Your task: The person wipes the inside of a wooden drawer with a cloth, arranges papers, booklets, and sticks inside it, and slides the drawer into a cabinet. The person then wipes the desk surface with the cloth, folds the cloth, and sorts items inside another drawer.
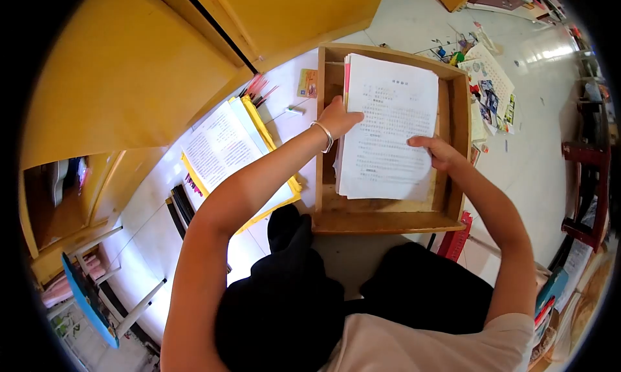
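A thick stack of printed papers [388, 146] lies over a wooden drawer [381, 223], between my two hands. My left hand [339, 120] grips the stack's left edge, with the thumb on the top sheet. On the right edge my right hand [436, 151] holds the same stack, its thumb also on top. The fingers under the stack are hidden. Left of the drawer, another pile of papers [223, 146] rests on something yellow on the floor.
Yellow wooden cabinets [136, 68] stand at the upper left. Pens [259, 91] and a small card [307, 83] lie near the drawer. Loose papers and small items [493, 81] are scattered on the floor at right. A blue-topped stool [87, 301] is at lower left.
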A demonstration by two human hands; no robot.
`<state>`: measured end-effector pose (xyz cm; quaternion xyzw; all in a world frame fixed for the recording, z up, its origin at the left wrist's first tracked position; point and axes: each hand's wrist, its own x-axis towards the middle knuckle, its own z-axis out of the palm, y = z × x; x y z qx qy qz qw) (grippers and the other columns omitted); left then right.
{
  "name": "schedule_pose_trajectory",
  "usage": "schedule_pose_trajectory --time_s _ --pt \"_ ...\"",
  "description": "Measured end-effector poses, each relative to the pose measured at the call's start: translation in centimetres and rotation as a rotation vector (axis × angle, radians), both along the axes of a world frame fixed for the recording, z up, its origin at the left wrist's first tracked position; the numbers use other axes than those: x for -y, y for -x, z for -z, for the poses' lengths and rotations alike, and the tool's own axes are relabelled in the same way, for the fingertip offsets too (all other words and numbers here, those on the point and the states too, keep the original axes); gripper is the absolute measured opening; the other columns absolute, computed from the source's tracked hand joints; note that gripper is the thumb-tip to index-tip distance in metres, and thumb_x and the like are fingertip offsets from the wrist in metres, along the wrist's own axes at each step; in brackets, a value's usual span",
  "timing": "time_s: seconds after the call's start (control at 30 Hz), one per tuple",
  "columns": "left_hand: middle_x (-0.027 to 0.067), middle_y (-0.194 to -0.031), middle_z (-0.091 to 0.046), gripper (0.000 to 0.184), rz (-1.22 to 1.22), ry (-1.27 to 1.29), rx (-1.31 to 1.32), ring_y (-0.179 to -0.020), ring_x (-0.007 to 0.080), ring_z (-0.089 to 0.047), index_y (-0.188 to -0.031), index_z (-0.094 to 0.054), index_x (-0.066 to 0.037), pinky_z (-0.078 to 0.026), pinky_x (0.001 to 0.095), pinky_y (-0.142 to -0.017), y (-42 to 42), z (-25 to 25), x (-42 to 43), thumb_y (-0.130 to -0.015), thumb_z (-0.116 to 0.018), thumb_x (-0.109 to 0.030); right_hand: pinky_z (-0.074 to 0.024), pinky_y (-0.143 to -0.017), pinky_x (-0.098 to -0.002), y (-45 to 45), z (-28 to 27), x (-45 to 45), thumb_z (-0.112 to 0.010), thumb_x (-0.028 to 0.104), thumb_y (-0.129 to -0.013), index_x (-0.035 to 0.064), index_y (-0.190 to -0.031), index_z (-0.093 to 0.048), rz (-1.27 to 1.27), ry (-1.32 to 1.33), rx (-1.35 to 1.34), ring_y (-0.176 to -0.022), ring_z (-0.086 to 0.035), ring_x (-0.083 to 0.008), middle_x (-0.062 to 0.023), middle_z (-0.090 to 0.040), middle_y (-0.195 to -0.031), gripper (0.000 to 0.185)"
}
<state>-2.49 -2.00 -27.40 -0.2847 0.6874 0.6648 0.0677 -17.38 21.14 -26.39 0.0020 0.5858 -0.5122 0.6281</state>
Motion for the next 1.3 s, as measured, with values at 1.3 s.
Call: schedule_pose_trajectory --time_s 1.3 --pt "0.0288 -0.142 -0.012 0.115 0.292 0.895 -0.199 -0.133 0.0422 -0.013 -0.139 -0.005 0.005 -0.015 0.0477 -0.107 -5.5 0.7 -7.4 -0.06 -0.08 -0.033 -0.0425 -0.092 -0.0368 -0.9 -4.4 10.3 -0.049 0.029 -0.09 0.0091 -0.136 -0.032 -0.161 0.27 0.043 -0.111 -0.047 -0.0215 -0.0098 -0.046 -0.121 0.053"
